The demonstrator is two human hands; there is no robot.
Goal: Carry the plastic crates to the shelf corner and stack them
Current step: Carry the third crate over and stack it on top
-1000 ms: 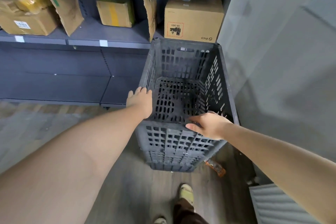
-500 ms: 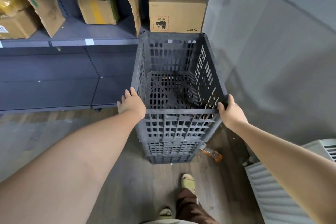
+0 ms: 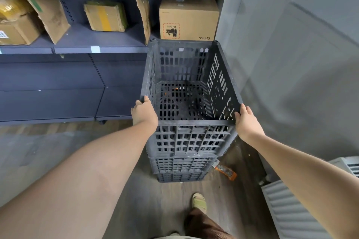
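**Head view.**
- **Item:** top crate (image 3: pixel 191 83), dark slatted plastic, empty. It stands upright on the lower crates (image 3: pixel 182 169), in the corner between shelf (image 3: pixel 97 46) and wall (image 3: pixel 291 83).
- **Grip:** left hand (image 3: pixel 144 113) curled over the near-left rim corner. Right hand (image 3: pixel 246 120) clasps the near-right corner, thumb on the rim, other fingers hidden outside the wall.
- **Position from grip:** the crate lies ahead of and between both hands. Its long axis runs away from them toward the cardboard box (image 3: pixel 188 17); neither hand is nearer.
- **Below the right hand:** orange object (image 3: pixel 226 172) on the floor beside the stack.
- **Judgement:** the crate appears seated; squaring it and letting go likely remain.
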